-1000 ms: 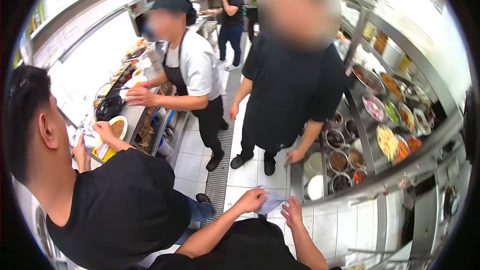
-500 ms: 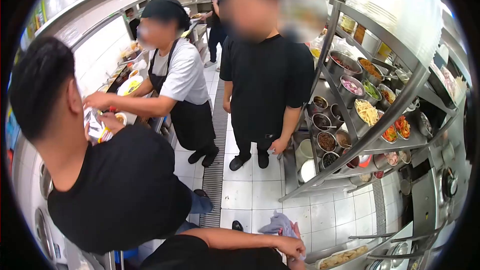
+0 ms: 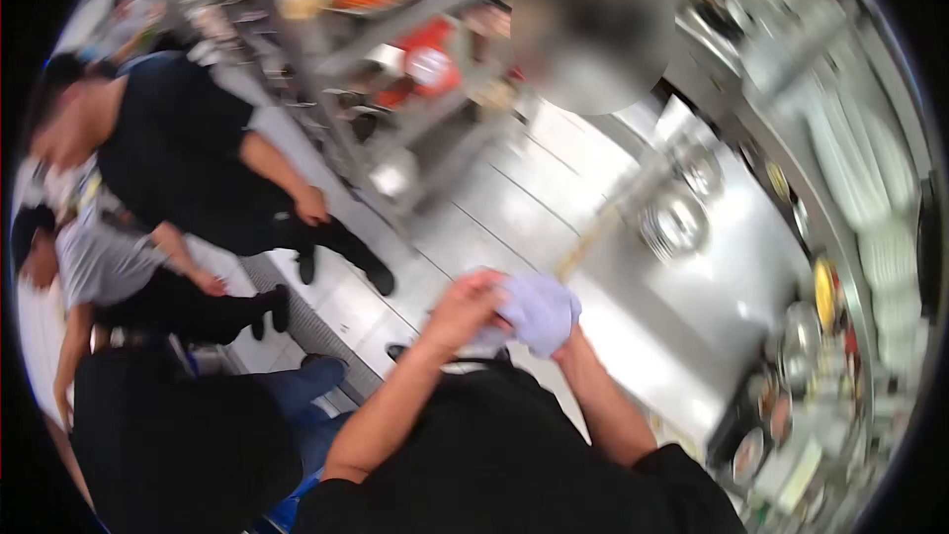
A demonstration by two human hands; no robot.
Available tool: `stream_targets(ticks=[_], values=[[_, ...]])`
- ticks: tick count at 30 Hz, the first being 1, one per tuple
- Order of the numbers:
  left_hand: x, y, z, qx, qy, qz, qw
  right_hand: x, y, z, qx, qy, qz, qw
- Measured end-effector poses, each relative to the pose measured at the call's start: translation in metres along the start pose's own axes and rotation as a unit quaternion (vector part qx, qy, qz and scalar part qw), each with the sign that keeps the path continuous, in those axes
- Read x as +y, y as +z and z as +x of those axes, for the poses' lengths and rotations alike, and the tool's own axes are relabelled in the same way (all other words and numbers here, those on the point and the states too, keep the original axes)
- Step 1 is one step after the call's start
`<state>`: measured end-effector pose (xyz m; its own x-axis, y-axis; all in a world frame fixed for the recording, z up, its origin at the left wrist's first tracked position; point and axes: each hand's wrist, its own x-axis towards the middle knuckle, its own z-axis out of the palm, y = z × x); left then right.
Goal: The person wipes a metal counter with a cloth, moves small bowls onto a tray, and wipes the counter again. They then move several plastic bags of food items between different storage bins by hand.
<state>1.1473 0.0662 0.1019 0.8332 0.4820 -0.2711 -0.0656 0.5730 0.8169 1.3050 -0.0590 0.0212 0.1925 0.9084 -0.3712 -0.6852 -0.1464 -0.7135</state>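
Note:
A crumpled lavender-grey cloth is bunched up in front of my chest, above the tiled floor. My left hand grips its left side with bent fingers. On the other side, my right hand holds the cloth's lower right edge, and most of its fingers are hidden behind the fabric. Motion blur softens the whole view.
A steel counter with metal bowls stands to my right, stacked white plates beyond it. Ahead is a metal rack with food containers. Several people, including one in black, stand at left.
My view has swung to the right, so the people now appear at the left and the steel counter shows more. The cloth and both hands are now in front of my chest.

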Motion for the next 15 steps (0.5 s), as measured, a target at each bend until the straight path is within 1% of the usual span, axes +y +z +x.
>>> stream_targets(ticks=[1,2,3,5,6,7,8,9,10,11,12,13,14,15], values=[[-0.005,0.009,0.003,0.011,-0.006,0.016,1.0,-0.042,0.006,-0.029,0.087,0.06,0.156,0.982],[-0.02,0.015,0.001,0.039,-0.009,0.053,0.998,-0.062,-0.029,-0.051,0.105,-0.013,-0.011,0.994],[-0.033,0.016,-0.006,0.07,-0.006,0.089,0.993,-0.078,-0.062,-0.08,0.114,-0.074,-0.185,0.973],[-0.06,0.011,-0.018,0.134,-0.075,0.162,0.975,-0.12,-0.089,-0.134,0.255,-0.063,-0.324,0.909],[-0.077,0.003,-0.028,0.166,-0.106,0.162,0.967,-0.109,-0.12,-0.145,0.262,-0.057,-0.319,0.909],[-0.09,-0.002,-0.039,0.2,-0.133,0.161,0.957,-0.082,-0.157,-0.151,0.394,-0.111,-0.5,0.764],[-0.1,-0.002,-0.051,0.199,-0.137,0.164,0.956,-0.059,-0.189,-0.151,0.494,-0.155,-0.645,0.562],[-0.11,-0.002,-0.063,0.239,-0.153,0.132,0.95,-0.045,-0.203,-0.139,0.496,-0.153,-0.643,0.563],[-0.117,0.003,-0.071,0.277,-0.17,0.101,0.94,-0.029,-0.207,-0.121,0.491,-0.11,-0.694,0.515],[-0.12,0.01,-0.073,0.274,-0.174,0.108,0.94,-0.014,-0.209,-0.101,0.483,-0.065,-0.739,0.464],[-0.121,0.019,-0.072,0.271,-0.171,0.108,0.941,-0.009,-0.218,-0.074,0.457,-0.136,-0.726,0.495],[-0.124,0.03,-0.068,0.264,-0.172,0.107,0.943,-0.004,-0.219,-0.034,0.471,-0.161,-0.712,0.496],[-0.125,0.041,-0.059,0.233,-0.156,0.107,0.954,-0.024,-0.199,-0.016,0.395,-0.173,-0.697,0.572],[-0.126,0.053,-0.047,0.211,-0.15,0.143,0.955,-0.02,-0.194,0.001,0.343,-0.244,-0.711,0.563]])
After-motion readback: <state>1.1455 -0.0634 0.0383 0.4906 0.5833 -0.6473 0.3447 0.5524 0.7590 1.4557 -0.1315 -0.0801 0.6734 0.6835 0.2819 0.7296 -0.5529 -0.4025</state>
